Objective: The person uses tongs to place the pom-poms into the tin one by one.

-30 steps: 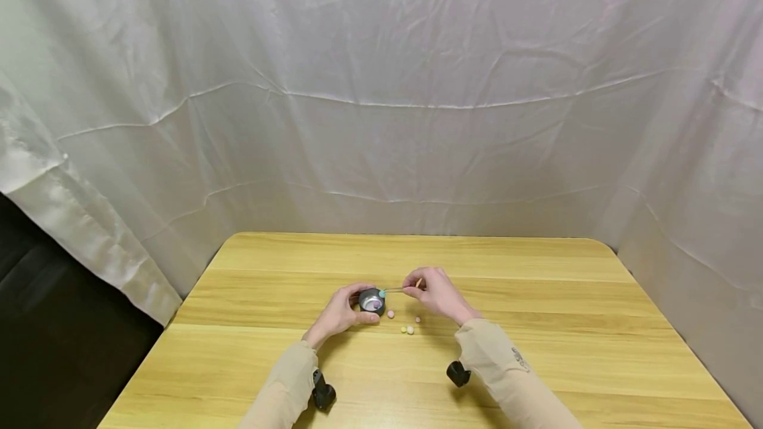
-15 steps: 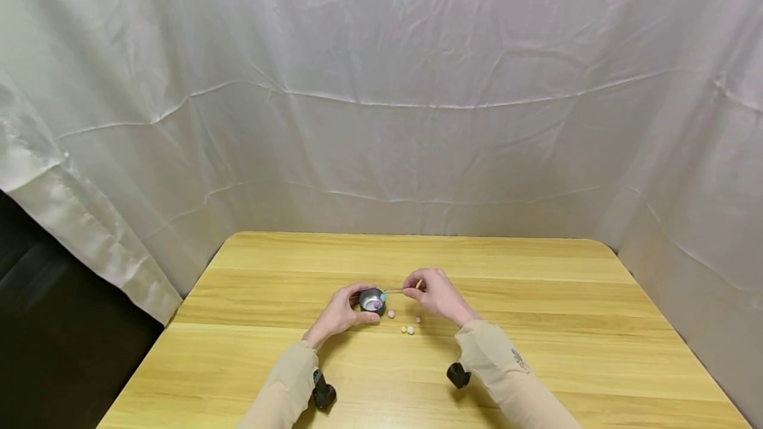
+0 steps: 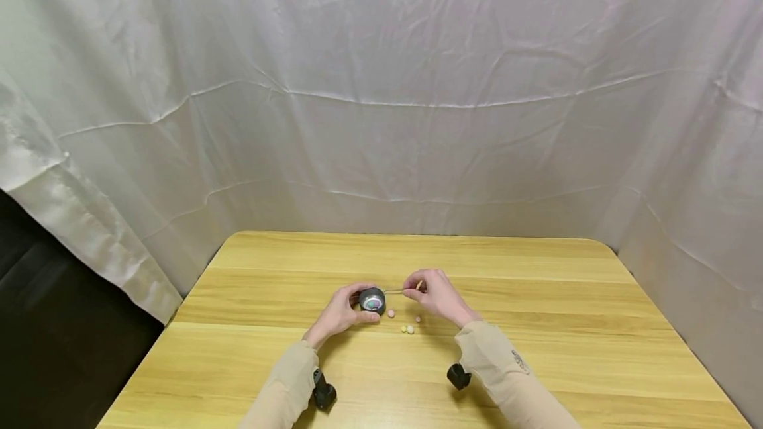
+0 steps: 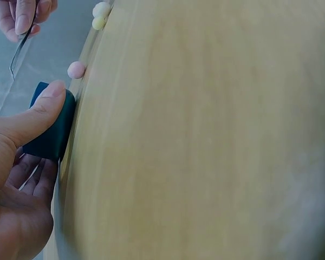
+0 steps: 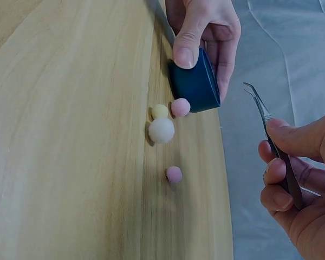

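Observation:
My left hand (image 3: 341, 315) holds a small dark round bowl (image 5: 196, 86) with a silvery inside, thumb on the near side and fingers behind. A teal pompom (image 3: 370, 304) and a purple pompom (image 3: 376, 305) lie inside it. Between thumb and fingers, my right hand (image 3: 439, 295) pinches bent-tip tweezers (image 5: 281, 157). Their tips point at the bowl's rim, slightly parted, with nothing between them. Beside the bowl on the table sit a pink pompom (image 5: 180, 107), a yellow pompom (image 5: 160, 111), a larger white pompom (image 5: 161, 131) and a smaller pink pompom (image 5: 174, 174).
The wooden table (image 3: 566, 323) extends around both hands. Pale curtains (image 3: 381, 151) hang behind it and along the sides. A black surface (image 3: 53, 323) shows beyond the left edge. Each wrist wears a black camera, such as the right wrist camera (image 3: 458, 375).
The teal pompom was at the tweezers' tips over the bowl's rim; it has dropped into the bowl, and the tips have come free. Both hands stay nearly still.

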The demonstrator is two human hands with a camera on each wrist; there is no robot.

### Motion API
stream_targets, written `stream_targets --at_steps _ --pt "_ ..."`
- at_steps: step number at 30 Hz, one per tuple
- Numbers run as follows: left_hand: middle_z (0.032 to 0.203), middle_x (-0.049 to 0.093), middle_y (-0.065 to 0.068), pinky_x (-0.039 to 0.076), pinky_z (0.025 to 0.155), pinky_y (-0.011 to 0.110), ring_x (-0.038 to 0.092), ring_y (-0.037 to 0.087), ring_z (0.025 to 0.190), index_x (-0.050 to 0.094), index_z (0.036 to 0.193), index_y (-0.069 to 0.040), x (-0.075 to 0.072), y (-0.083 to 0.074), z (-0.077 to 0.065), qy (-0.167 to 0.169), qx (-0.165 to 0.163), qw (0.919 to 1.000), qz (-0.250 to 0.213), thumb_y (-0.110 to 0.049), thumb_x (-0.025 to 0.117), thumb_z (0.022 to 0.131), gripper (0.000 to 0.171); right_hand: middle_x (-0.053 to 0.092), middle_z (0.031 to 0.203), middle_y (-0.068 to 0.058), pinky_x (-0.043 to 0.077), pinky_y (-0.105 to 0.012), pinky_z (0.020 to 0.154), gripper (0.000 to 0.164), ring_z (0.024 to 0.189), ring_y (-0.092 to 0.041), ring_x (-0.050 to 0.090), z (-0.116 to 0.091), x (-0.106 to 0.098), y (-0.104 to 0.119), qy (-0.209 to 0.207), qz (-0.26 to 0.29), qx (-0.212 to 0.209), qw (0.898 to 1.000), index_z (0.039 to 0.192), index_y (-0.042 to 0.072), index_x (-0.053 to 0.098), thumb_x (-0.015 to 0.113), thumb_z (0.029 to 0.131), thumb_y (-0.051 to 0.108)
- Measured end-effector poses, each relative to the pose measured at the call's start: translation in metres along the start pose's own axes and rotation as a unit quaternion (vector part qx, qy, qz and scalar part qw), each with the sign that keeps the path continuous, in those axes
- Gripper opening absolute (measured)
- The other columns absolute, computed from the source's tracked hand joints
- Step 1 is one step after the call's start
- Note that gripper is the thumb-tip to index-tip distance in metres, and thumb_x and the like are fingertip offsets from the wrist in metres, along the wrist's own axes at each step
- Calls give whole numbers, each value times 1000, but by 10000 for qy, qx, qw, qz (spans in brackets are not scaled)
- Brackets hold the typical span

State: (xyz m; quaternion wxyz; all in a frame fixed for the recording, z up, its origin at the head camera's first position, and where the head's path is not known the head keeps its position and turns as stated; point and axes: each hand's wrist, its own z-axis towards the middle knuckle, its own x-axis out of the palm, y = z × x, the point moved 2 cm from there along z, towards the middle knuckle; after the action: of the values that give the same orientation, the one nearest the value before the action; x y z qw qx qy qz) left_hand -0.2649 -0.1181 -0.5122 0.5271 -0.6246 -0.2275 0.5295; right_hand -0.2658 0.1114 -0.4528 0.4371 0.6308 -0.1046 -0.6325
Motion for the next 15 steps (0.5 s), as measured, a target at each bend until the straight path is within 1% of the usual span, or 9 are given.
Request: stream_targets --at_steps 4,10,12,15 --pt "131 63 26 53 102 52 64 41 118 56 135 6 0 0 0 -20 23 10000 -21 -6 82 82 60 70 81 -3 42 -17 55 8 63 -7 52 0 1 -1 -23 -26 -47 10000 89 3 75 70 93 8" --pt "131 61 31 50 103 57 62 46 118 54 135 11 2 -4 -1 -77 29 9999 -63 1 80 82 60 71 81 -3 42 -17 55 8 63 -7 53 -1 1 -3 -60 -41 -89 9999 89 3 75 71 93 8" --pt "130 60 33 49 103 59 61 48 118 53 134 13 2 -9 -2 -58 32 9999 -105 4 79 82 59 71 81 -3 42 -17 55 8 64 -7 53 -1 2 -3 -61 -23 -97 9999 89 4 76 71 93 8" --pt "130 60 35 48 103 60 61 50 118 52 133 15 0 -22 -5 15 45 9998 -181 5 78 83 58 71 81 -3 43 -17 55 8 63 -6 52 -1 2 -3 -58 -5 -89 9999 89 4 76 71 93 8"
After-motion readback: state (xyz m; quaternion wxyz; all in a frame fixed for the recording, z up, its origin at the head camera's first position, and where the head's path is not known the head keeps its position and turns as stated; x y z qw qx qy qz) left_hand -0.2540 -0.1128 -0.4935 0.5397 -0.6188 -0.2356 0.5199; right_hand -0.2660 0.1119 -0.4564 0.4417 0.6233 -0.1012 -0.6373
